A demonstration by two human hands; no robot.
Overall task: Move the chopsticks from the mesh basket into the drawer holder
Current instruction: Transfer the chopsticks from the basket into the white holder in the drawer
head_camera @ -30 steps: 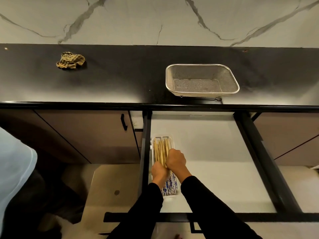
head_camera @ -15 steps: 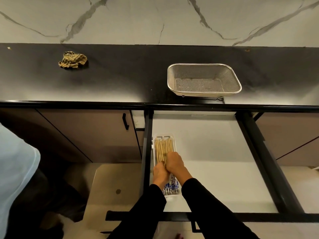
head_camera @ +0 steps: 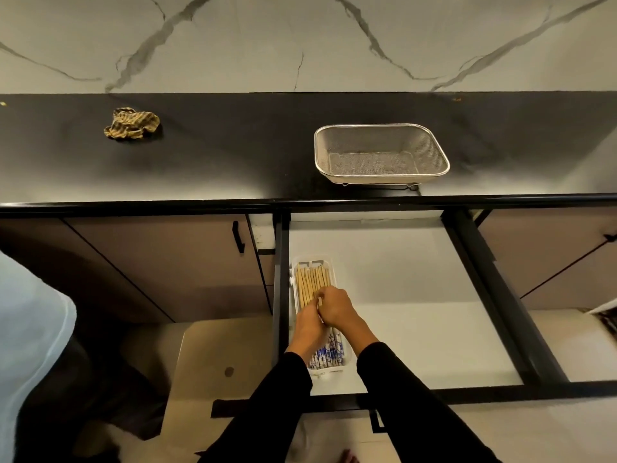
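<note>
Wooden chopsticks [head_camera: 312, 285], lying lengthways away under the fingers, are pressed by both curled hands [head_camera: 325, 312] inside the holder [head_camera: 329, 262].

Long black sleeves [head_camera: 414, 406] to wrists, both hands bare.

Wide bare drawer floor [head_camera: 400, 295] right of the holder [head_camera: 329, 262] — black drawer rail [head_camera: 281, 279] tight against its left.
</note>
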